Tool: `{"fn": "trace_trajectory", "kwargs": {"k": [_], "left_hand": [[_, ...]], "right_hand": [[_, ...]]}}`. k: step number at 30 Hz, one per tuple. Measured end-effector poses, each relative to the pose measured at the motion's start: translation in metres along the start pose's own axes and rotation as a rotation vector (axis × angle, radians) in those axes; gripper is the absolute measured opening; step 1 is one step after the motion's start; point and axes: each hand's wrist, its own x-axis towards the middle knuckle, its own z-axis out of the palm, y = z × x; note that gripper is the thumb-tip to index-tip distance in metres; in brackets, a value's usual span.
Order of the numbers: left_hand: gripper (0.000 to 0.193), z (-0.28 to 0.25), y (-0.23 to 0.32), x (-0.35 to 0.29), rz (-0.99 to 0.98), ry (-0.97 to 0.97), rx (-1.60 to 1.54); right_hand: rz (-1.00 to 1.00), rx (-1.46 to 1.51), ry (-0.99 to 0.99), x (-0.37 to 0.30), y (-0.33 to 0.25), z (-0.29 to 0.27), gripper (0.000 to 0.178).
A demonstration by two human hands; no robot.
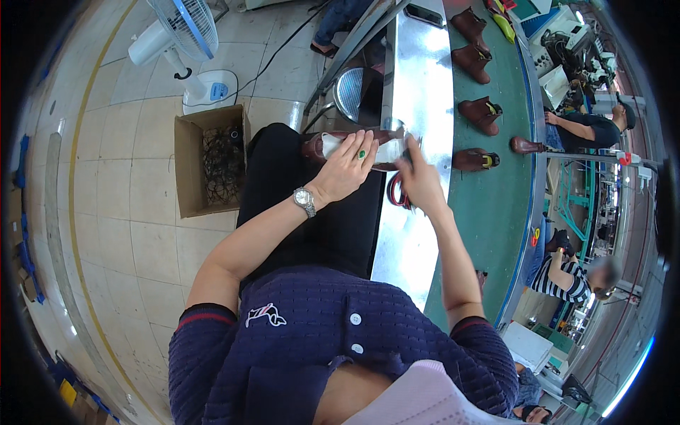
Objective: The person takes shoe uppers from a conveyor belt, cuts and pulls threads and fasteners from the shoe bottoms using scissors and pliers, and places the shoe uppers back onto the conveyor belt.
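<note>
A brown leather boot lies on its side from my lap to the edge of a shiny metal bench. White lining or paper shows along it. My left hand lies flat over the boot's middle, fingers stretched and pressing it down. At the boot's right end my right hand is closed, with a dark, slim thing at its fingertips, smeared by motion. Just under that hand, red-and-black looped handles, perhaps scissors, rest on the bench.
Right of the bench, a green conveyor belt carries several brown boots. A dark phone lies at the bench's far end. On the left stand a cardboard box of dark scraps and a fan. People work beyond the belt.
</note>
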Motion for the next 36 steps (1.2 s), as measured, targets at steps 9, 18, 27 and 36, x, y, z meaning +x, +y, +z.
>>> {"fn": "trace_trajectory", "kwargs": {"k": [9, 18, 27, 36], "left_hand": [[0.056, 0.001, 0.000, 0.001, -0.018, 0.001, 0.010], [0.050, -0.002, 0.002, 0.002, -0.022, -0.015, 0.014], [0.047, -0.003, 0.003, 0.001, -0.025, -0.035, 0.041], [0.046, -0.002, 0.000, -0.003, -0.015, -0.019, 0.074]], "right_hand": [[-0.031, -0.132, -0.109, 0.001, -0.004, -0.001, 0.070], [-0.100, -0.028, -0.015, 0.004, 0.001, 0.009, 0.071], [-0.122, -0.102, -0.037, -0.002, -0.017, 0.001, 0.071], [-0.093, -0.295, -0.139, -0.006, -0.032, -0.001, 0.073]]}}
